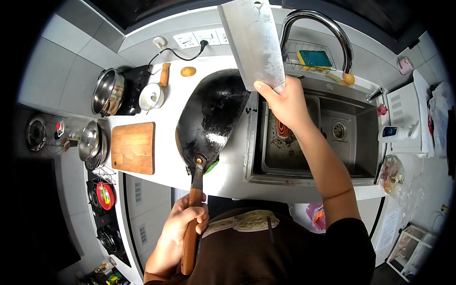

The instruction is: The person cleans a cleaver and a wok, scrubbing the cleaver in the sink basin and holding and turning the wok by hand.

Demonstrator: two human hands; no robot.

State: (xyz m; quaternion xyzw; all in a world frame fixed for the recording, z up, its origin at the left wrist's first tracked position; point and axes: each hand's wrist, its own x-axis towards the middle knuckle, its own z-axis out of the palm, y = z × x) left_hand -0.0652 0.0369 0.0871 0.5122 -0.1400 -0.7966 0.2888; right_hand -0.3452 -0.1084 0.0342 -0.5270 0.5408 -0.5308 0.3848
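Observation:
My left hand [186,217] is wrapped around the wooden handle of a blackened wok [209,116], which is tilted over the white counter left of the sink. Raised in my right hand [286,103] is a cleaver [255,45] with a broad, wet-looking blade pointing up toward the back wall. The fingers are closed on its handle, most of which they hide, and the thumb lies by the base of the blade. A bit of something green [212,166] shows under the wok's near edge.
The sink [349,164] is at the right, under a curved faucet [346,35] and a rack with a sponge [315,60]. Left of the wok are a cutting board [133,148], a white bowl [152,97], a potato [188,71] and a steel pot [108,92].

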